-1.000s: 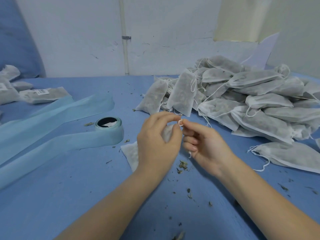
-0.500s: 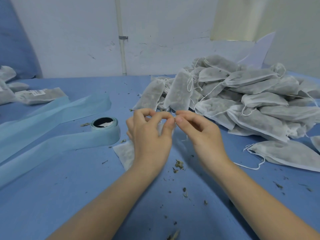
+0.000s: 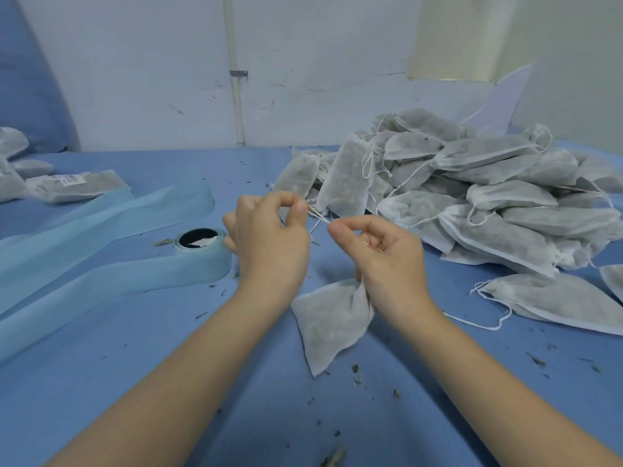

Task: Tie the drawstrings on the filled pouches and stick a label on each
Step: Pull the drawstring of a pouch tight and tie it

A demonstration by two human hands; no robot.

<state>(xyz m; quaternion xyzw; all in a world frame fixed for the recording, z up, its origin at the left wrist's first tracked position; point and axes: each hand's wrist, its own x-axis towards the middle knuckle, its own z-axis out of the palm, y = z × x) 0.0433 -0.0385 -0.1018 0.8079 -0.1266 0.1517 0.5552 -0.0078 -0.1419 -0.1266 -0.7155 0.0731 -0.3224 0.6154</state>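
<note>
Head view. A white non-woven drawstring pouch [image 3: 328,323] filled with dark herb is seen on the blue table cloth [image 3: 168,365], between the two forearms. Its long axis runs from the gathered neck, up under the right hand [image 3: 387,261], down to a pointed lower corner directed toward the viewer. The thin white drawstring [image 3: 318,219] is pinched between thumb and forefinger of the left hand [image 3: 269,244] and likewise of the right hand, fingers curled. A heap of similar filled pouches [image 3: 472,197] is noted right of centre. A pale blue roll of label backing tape [image 3: 202,254] stands just beside the left hand. A labelled pouch [image 3: 76,185] lies far left.
</note>
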